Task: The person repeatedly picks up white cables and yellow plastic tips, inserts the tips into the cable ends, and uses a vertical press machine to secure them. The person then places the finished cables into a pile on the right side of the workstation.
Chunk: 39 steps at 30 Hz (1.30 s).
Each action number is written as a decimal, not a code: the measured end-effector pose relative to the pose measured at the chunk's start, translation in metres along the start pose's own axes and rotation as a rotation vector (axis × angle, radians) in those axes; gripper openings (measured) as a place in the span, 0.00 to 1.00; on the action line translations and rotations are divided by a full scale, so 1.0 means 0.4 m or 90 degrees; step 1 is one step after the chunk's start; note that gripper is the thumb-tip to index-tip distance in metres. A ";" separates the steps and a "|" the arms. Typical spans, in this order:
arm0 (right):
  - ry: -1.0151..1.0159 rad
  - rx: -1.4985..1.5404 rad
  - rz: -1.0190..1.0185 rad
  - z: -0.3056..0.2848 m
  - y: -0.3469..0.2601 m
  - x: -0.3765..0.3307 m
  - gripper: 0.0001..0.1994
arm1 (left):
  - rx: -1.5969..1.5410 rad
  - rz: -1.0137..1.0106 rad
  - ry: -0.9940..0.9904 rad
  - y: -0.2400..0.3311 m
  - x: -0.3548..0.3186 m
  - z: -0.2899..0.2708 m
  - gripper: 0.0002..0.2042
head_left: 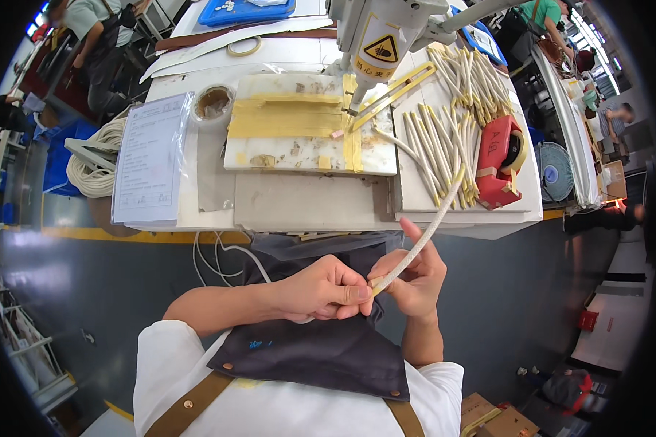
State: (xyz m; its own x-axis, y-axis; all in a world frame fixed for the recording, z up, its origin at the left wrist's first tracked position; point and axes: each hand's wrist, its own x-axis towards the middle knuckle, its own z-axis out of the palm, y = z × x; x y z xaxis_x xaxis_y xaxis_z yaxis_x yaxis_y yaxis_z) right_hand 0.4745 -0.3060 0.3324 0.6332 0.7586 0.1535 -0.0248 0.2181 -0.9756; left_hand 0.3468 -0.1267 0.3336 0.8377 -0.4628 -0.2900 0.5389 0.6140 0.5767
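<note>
Close in front of my apron, both hands meet at the lower end of a short white braided cord (424,244) with yellow tape at its ends. My left hand (328,290) pinches that taped end between thumb and forefinger. My right hand (419,280) grips the cord just beside it, one finger stretched upward. From there the cord curves up to the right, its far end over the table edge by a pile of similar cord pieces (434,149). A longer white cord (251,256) runs from the left behind my left hand; whether the hand holds it too is hidden.
On the white table (306,205) lies a stone-like board (313,156) with yellow tape, under a grey machine head (375,44). A red tape dispenser (492,164) stands right of the cords. At left are a printed sheet (149,156), a tape roll (213,103) and coiled cord (98,167).
</note>
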 end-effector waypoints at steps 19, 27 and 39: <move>0.038 0.094 0.153 0.024 0.010 -0.031 0.12 | 1.350 0.744 0.417 -0.006 -0.008 -0.007 0.17; 0.030 -0.099 0.130 0.013 -0.002 -0.008 0.10 | 1.353 0.668 0.430 0.005 -0.014 -0.004 0.12; -0.096 -0.218 -0.081 -0.019 0.036 0.034 0.04 | 0.254 0.053 0.211 0.058 -0.015 -0.009 0.13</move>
State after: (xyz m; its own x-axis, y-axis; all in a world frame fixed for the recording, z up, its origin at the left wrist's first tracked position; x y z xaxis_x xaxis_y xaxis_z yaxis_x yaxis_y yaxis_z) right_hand 0.4886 -0.2971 0.3191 0.4926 0.8261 0.2736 0.3222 0.1190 -0.9392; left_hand 0.3546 -0.1072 0.3460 0.8941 -0.1559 -0.4199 0.4479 0.3188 0.8353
